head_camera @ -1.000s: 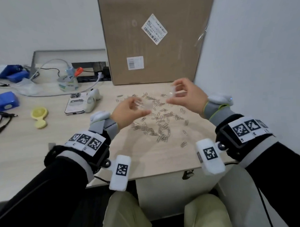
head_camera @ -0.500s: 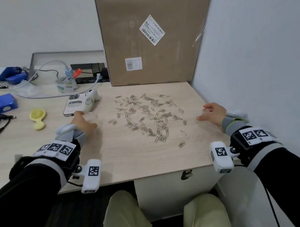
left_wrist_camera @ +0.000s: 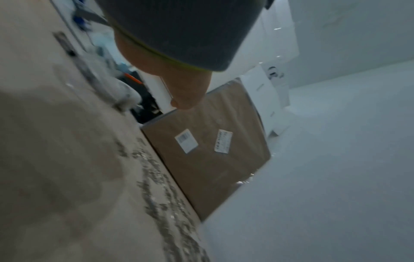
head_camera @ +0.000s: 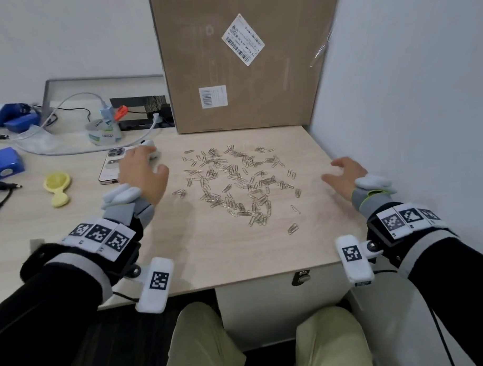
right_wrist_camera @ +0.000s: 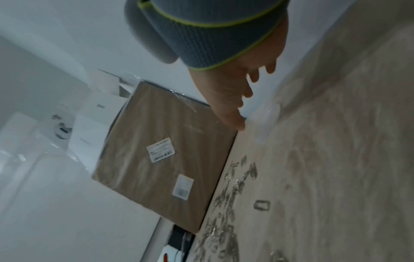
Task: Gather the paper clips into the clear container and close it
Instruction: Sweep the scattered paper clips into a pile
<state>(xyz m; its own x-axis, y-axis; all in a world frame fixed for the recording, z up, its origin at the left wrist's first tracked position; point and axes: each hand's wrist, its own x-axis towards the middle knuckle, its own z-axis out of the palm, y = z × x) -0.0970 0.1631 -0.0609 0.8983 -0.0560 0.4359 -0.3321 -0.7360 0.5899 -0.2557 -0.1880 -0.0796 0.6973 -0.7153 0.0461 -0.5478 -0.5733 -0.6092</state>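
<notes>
Several silver paper clips (head_camera: 235, 183) lie scattered over the middle of the wooden desk (head_camera: 210, 252); they show blurred in the wrist views (left_wrist_camera: 161, 186) (right_wrist_camera: 233, 191). My left hand (head_camera: 149, 162) hovers left of them over the phone's near corner, thumb spread, with nothing seen in it; only its thumb (left_wrist_camera: 186, 99) shows in the left wrist view. My right hand (head_camera: 330, 170) is right of the clips, fingers spread above the desk. In the right wrist view a clear plastic piece (right_wrist_camera: 267, 122) lies on the desk just beyond that hand (right_wrist_camera: 241, 99). I cannot make out the other clear part.
A tall cardboard box (head_camera: 239, 73) stands behind the clips against the back wall. A white wall (head_camera: 410, 122) borders the desk on the right. To the left lie a phone (head_camera: 109, 168), a yellow object (head_camera: 57, 186), a tape roll (head_camera: 103, 133), blue items (head_camera: 4, 166) and cables.
A second ago both hands held clear pieces above the clips. They moved apart and down to the desk; now both are without the pieces, and the left hand has shifted forward toward the phone.
</notes>
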